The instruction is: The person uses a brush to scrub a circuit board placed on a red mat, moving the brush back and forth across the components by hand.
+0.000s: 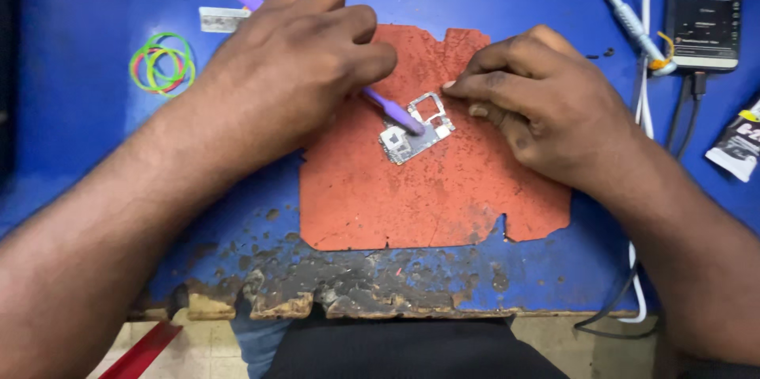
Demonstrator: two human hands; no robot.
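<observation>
Left hand (297, 54) curled in a closed grip, right hand (538, 94) fingers pinched together, forearms angled inward

Illumination is bright and even, from overhead. Soft, short shadows fall beneath both forearms and under the left hand (293, 62). Faint glare marks the small metal circuit board (416, 132). Centre focus is sharp; forearms at the lower corners appear slightly soft. The phone screen (704, 7) reads dim.
</observation>
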